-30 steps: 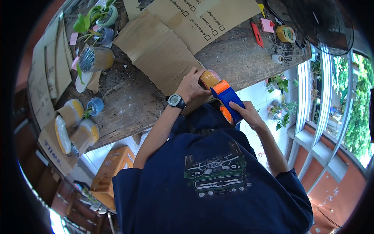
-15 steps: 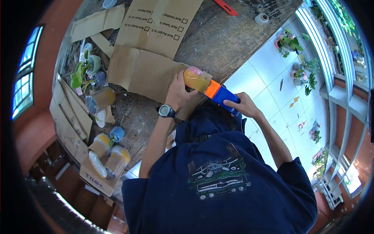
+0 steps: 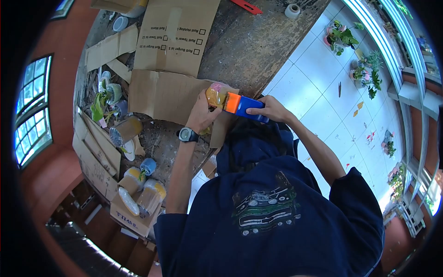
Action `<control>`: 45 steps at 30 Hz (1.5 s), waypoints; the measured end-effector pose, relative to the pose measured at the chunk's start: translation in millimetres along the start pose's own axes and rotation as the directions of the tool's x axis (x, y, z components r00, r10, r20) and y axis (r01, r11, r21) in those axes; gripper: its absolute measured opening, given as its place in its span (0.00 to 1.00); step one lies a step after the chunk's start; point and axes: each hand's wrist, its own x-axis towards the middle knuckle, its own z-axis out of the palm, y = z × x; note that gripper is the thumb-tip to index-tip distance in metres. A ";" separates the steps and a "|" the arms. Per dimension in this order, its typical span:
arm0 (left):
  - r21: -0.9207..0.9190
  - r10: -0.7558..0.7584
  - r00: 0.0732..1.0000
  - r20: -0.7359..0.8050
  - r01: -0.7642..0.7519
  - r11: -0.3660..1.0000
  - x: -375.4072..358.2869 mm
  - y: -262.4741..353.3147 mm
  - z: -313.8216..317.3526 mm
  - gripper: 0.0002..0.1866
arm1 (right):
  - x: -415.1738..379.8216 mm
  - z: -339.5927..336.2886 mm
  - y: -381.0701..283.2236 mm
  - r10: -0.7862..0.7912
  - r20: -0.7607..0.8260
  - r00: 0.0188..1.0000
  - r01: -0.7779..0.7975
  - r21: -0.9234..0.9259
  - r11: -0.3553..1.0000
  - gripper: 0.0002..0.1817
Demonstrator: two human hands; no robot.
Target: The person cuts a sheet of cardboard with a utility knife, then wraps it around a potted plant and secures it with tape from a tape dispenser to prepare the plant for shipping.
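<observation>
My left hand (image 3: 201, 113) is closed around a small yellowish bundle (image 3: 215, 95) wrapped in clear film, with a pink patch on top. What the bundle holds inside cannot be made out. In my right hand (image 3: 273, 110) is a blue and orange tape dispenser (image 3: 250, 108), gripped with the thumb along its side. The dispenser's orange end touches or nearly touches the bundle's right side. Under and beside my left hand lies a folded cardboard sheet (image 3: 159, 95), near the table edge.
On the worn wooden table (image 3: 251, 44) lie a printed cardboard panel (image 3: 177, 27), a red tool (image 3: 246, 6) and a small white roll (image 3: 292, 11). Wrapped pots (image 3: 152, 196) and a wrapped jar (image 3: 125, 130) stand at left. Potted plants (image 3: 340, 38) line the tiled floor at right.
The camera view has shifted. The tape dispenser has turned closer to level, and its orange end sits nearer my left hand, covering more of the bundle's right side. Both hands keep their grips.
</observation>
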 end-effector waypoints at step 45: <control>-0.199 0.182 0.983 -0.006 -0.180 0.963 52.9 21.0 2.6 0.15 | -28.6 17.7 5.1 0.097 -0.168 0.981 -0.103 -0.027 0.994 0.32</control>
